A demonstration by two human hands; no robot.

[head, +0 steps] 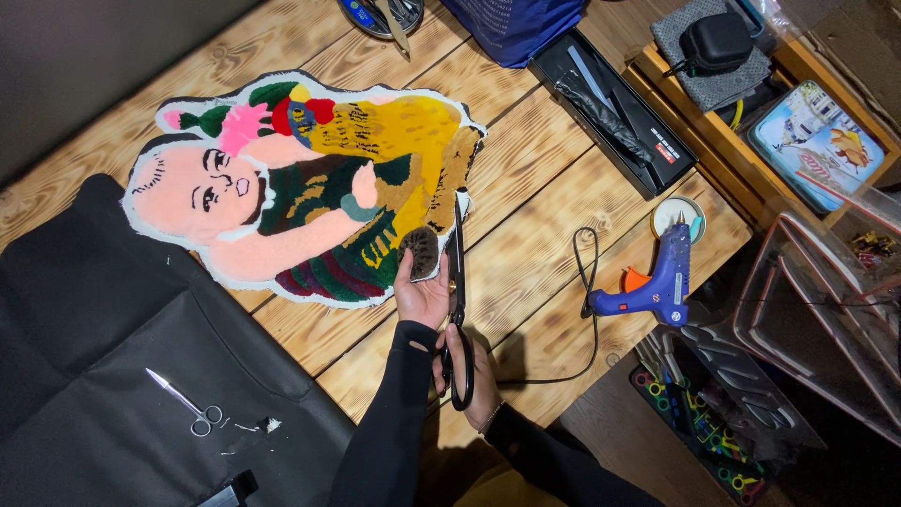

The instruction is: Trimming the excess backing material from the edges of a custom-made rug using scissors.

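My left hand [422,293] pinches the rug [319,183] edge; right hand [469,371] grips scissors [457,310], blades look nearly closed.

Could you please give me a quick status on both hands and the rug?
Left hand pinching the rug edge. Right hand gripping black scissors, blades along that edge. Glue gun off right, clear.

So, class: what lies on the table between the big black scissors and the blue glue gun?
In the head view, between the scissors and the glue gun, only bare wooden table and the gun's looping black cord.
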